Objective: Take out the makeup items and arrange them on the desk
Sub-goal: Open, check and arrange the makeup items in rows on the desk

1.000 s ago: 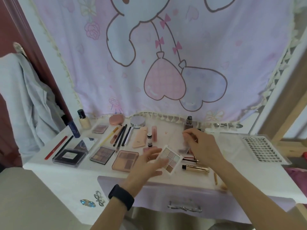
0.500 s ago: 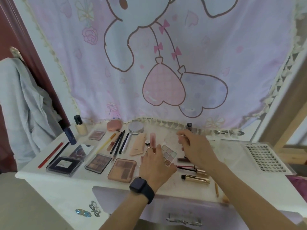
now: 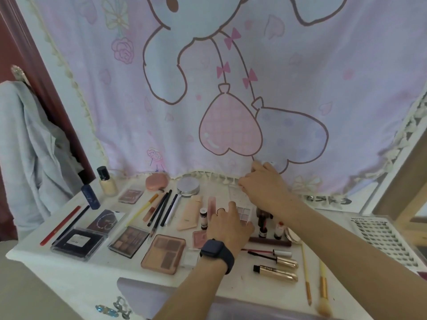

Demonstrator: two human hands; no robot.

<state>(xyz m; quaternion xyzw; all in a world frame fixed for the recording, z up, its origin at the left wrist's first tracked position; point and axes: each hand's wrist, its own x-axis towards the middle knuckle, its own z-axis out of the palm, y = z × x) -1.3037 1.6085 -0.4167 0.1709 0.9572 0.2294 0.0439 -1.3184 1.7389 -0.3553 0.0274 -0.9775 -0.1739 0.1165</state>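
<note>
Makeup items lie in rows on the white desk (image 3: 69, 273). My left hand (image 3: 227, 227), with a ring and a dark watch, grips a small pale eyeshadow palette (image 3: 245, 212) that lies low on the desk beside a pink tube (image 3: 211, 207). Behind it, my right hand (image 3: 263, 183) reaches toward the curtain's hem and pinches a clear plastic piece (image 3: 236, 194) at its fingertips. Dark small bottles (image 3: 262, 224) stand just under my right wrist, partly hidden by it.
On the left lie brown palettes (image 3: 129, 240), a peach palette (image 3: 164, 252), pencils and brushes (image 3: 159, 210), a foundation bottle (image 3: 106, 181) and a blue bottle (image 3: 90, 196). Gold mascaras (image 3: 277, 274) and a clear lash tray (image 3: 383, 239) lie on the right. A drawer (image 3: 147, 296) stands open below.
My left hand carried the small palette forward and lowered it to the desk near the pink tube. My right hand moved back toward the curtain hem, still with the clear piece.
</note>
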